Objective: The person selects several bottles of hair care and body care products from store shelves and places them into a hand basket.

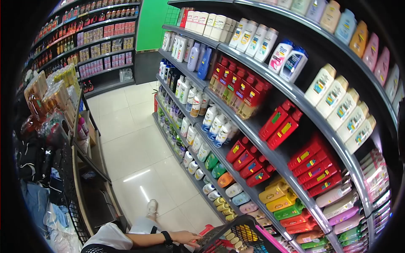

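Note:
My left hand (186,238), with a dark band on the wrist, reaches in from the bottom left. Its fingers are closed on the red handle of a shopping cart (254,234), a black mesh cart with a pink edge. The cart is cut off by the bottom of the head view and stands close beside the lowest shelves. My right hand is out of view. One of my legs ends in a light shoe (152,207) on the tiled floor, just beyond the forearm.
Right of me, a long shelf unit (270,152) holds rows of bottles, among them red pump bottles (278,124) and white shampoo bottles (338,109). A display table (76,175) with clothes and packages borders the left. Pale floor tiles (122,130) run between, towards more stocked shelves (105,61) and a green wall (150,25).

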`<action>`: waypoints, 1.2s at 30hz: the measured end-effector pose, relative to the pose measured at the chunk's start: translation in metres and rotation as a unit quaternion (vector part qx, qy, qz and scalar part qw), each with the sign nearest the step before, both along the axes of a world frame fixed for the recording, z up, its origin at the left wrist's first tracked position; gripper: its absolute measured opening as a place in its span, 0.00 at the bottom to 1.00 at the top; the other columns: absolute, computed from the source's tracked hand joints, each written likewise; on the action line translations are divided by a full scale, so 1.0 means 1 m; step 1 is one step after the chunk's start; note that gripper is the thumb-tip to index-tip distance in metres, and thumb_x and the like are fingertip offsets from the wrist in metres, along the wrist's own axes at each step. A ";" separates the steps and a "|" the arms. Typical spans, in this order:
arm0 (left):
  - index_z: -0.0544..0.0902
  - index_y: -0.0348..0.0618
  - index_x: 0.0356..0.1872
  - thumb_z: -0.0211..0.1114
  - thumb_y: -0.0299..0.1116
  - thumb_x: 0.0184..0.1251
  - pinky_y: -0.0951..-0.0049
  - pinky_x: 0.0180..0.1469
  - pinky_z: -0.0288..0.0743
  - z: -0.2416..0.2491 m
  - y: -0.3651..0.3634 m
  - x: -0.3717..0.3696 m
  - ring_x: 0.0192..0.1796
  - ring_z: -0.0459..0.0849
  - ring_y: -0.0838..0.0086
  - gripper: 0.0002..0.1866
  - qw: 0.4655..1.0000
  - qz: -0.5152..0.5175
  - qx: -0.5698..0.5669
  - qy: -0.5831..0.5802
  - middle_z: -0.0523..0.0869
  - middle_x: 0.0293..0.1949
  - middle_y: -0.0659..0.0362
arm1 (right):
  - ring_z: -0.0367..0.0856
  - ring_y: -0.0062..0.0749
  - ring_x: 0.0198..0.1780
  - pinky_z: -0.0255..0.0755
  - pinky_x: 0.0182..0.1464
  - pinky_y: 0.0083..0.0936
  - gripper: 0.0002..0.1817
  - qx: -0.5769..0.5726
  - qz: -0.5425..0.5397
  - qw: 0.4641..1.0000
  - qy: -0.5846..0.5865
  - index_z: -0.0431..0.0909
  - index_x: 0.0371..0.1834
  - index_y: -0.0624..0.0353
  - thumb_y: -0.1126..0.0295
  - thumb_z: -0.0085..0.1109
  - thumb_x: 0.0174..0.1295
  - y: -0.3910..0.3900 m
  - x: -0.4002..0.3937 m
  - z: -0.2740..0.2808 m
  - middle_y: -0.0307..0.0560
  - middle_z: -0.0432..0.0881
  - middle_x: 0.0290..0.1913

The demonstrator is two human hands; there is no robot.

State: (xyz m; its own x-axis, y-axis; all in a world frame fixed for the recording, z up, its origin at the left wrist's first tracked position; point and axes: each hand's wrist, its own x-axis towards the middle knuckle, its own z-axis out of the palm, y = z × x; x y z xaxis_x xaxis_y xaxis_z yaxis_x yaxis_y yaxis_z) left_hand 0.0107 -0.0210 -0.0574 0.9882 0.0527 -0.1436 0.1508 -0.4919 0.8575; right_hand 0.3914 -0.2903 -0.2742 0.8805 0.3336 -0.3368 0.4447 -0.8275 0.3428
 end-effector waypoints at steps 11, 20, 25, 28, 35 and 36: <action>0.73 0.46 0.59 0.55 0.50 0.70 0.59 0.52 0.75 -0.081 0.218 -0.141 0.49 0.82 0.54 0.24 0.977 0.215 -0.012 0.003 0.83 0.48 0.49 | 0.73 0.40 0.60 0.67 0.64 0.31 0.24 0.731 0.041 0.680 -0.035 0.66 0.64 0.63 0.73 0.58 0.65 0.318 -0.251 0.493 0.57 0.74 0.60; 0.78 0.43 0.52 0.63 0.40 0.64 0.62 0.49 0.78 -0.016 0.419 -0.323 0.46 0.85 0.58 0.18 0.858 0.511 0.023 0.046 0.86 0.43 0.51 | 0.82 0.34 0.33 0.73 0.39 0.27 0.14 0.594 0.298 0.731 0.158 0.74 0.43 0.64 0.75 0.64 0.55 0.582 -0.357 0.437 0.51 0.79 0.41; 0.79 0.41 0.51 0.63 0.37 0.64 0.64 0.47 0.79 -0.020 0.478 -0.372 0.45 0.86 0.61 0.17 0.827 0.559 0.035 0.047 0.87 0.42 0.51 | 0.83 0.33 0.33 0.75 0.37 0.28 0.15 0.555 0.273 0.743 0.257 0.74 0.44 0.63 0.72 0.65 0.55 0.657 -0.373 0.415 0.50 0.82 0.40; 0.79 0.39 0.50 0.64 0.36 0.64 0.66 0.47 0.79 -0.031 0.514 -0.368 0.43 0.87 0.64 0.16 0.821 0.570 -0.027 0.036 0.87 0.41 0.52 | 0.85 0.34 0.36 0.75 0.39 0.29 0.16 0.526 0.282 0.753 0.276 0.74 0.46 0.62 0.70 0.65 0.56 0.702 -0.368 0.407 0.50 0.82 0.42; 0.77 0.41 0.55 0.62 0.36 0.67 0.67 0.51 0.77 -0.002 0.660 -0.290 0.48 0.86 0.65 0.18 0.883 0.461 -0.084 -0.029 0.86 0.44 0.51 | 0.83 0.43 0.47 0.74 0.48 0.32 0.22 0.579 0.291 0.708 0.279 0.70 0.52 0.63 0.71 0.65 0.56 0.866 -0.347 0.371 0.55 0.80 0.49; 0.77 0.41 0.55 0.62 0.36 0.67 0.67 0.51 0.77 0.012 0.688 -0.275 0.48 0.86 0.65 0.18 0.884 0.460 -0.077 -0.029 0.86 0.44 0.51 | 0.81 0.47 0.50 0.74 0.50 0.35 0.25 0.591 0.306 0.692 0.281 0.67 0.56 0.64 0.71 0.66 0.56 0.894 -0.345 0.375 0.58 0.76 0.54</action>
